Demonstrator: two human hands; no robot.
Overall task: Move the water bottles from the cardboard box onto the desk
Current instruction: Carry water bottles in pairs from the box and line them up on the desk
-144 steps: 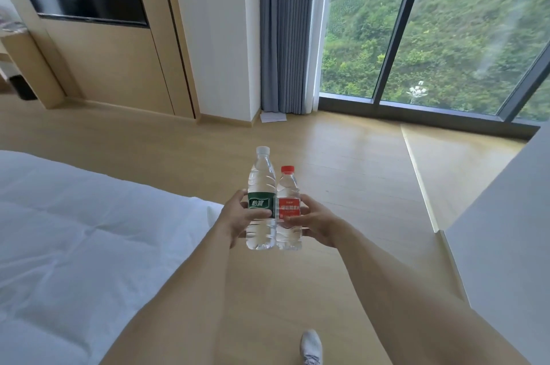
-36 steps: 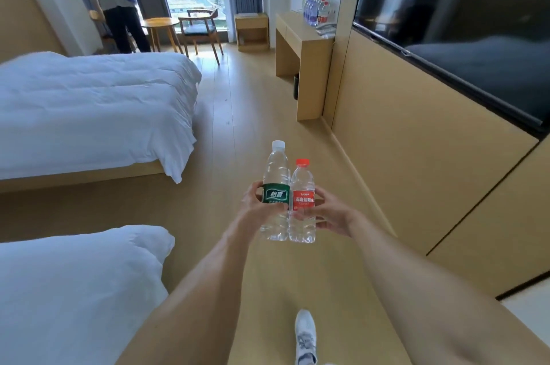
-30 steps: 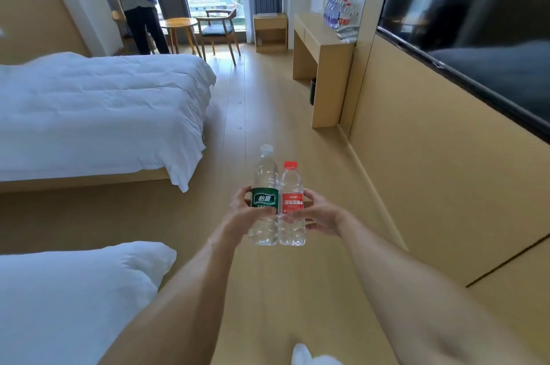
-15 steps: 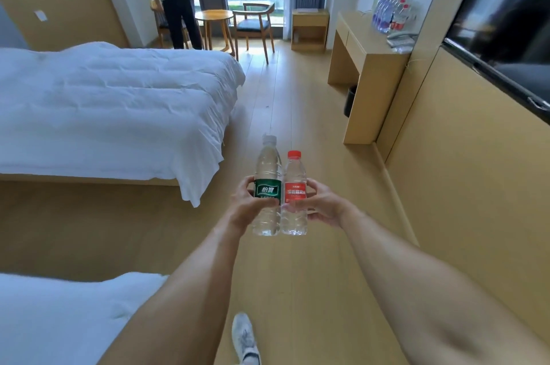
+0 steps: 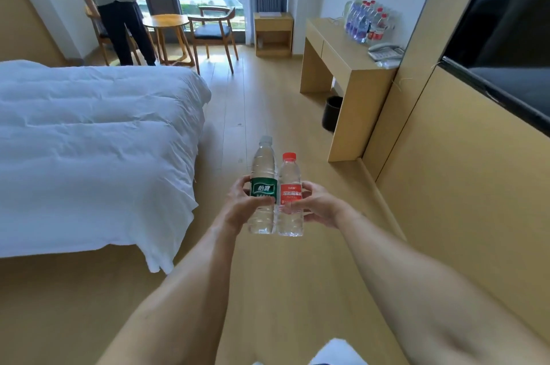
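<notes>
Nearest the camera, two bare forearms reach forward over the wooden floor [image 5: 268, 275]. The left hand [image 5: 241, 207] has its fingers and thumb curled round the green-labelled bottle [image 5: 262, 189], and the right hand [image 5: 315, 207] is wrapped the same way round the red-labelled bottle [image 5: 290, 195]. Both bottles stand upright, side by side and touching, held in the air above the floor; the green-labelled one is taller with a pale cap, the other has a red cap. To the left lies a bed [image 5: 89, 141] under a white duvet. Further ahead on the right, against the wall, stands the wooden surface [image 5: 342, 49], with a black bin [image 5: 331, 113] underneath it. On its far end a cluster of bottles [image 5: 366, 23] stands close together, with a telephone [image 5: 385, 50] just beside them. At the far end, near the window, are a round table [image 5: 166, 20] and a chair [image 5: 214, 28], and a person [image 5: 114, 4] bends over beside them.
</notes>
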